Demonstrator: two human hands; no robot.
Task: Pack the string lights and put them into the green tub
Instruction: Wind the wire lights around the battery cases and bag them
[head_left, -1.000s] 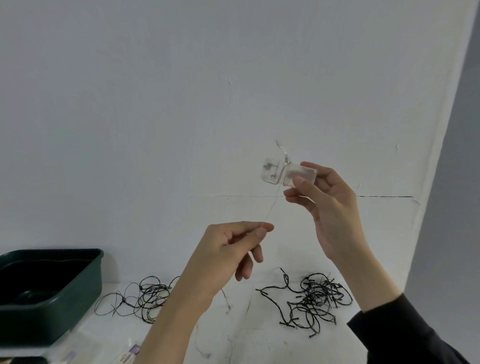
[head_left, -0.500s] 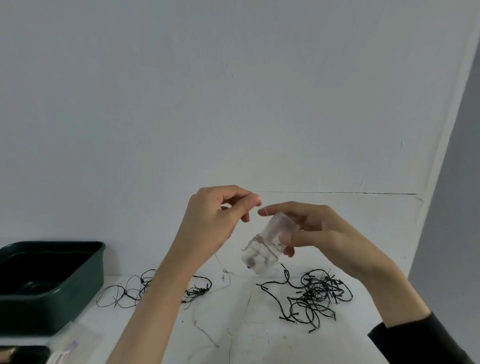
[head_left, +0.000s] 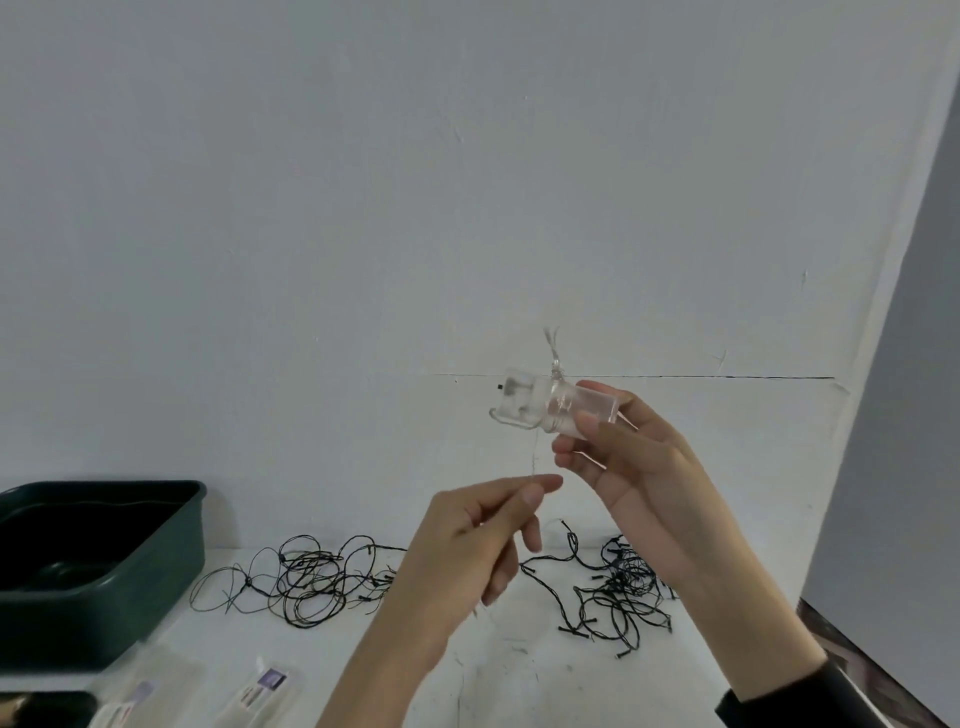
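Note:
My right hand (head_left: 631, 457) holds a clear plastic battery box (head_left: 550, 408) up in front of the wall, lying sideways. A thin silvery wire (head_left: 534, 457) hangs from the box down to my left hand (head_left: 483, 535), whose thumb and forefinger pinch it just below the box. A short wire end sticks up above the box. Two tangles of black string lights lie on the white table: one (head_left: 311, 577) left of my hands, one (head_left: 618, 587) under my right forearm. The dark green tub (head_left: 171, 540) stands at the left, open.
Clear flat packets (head_left: 260, 691) with purple labels lie at the table's near left edge, in front of the tub. A white wall rises right behind the table. A grey panel (head_left: 909, 415) closes the right side.
My right hand has lifted the battery box back up and turned it sideways. My left hand has dropped lower, drawing the thin wire down from the box.

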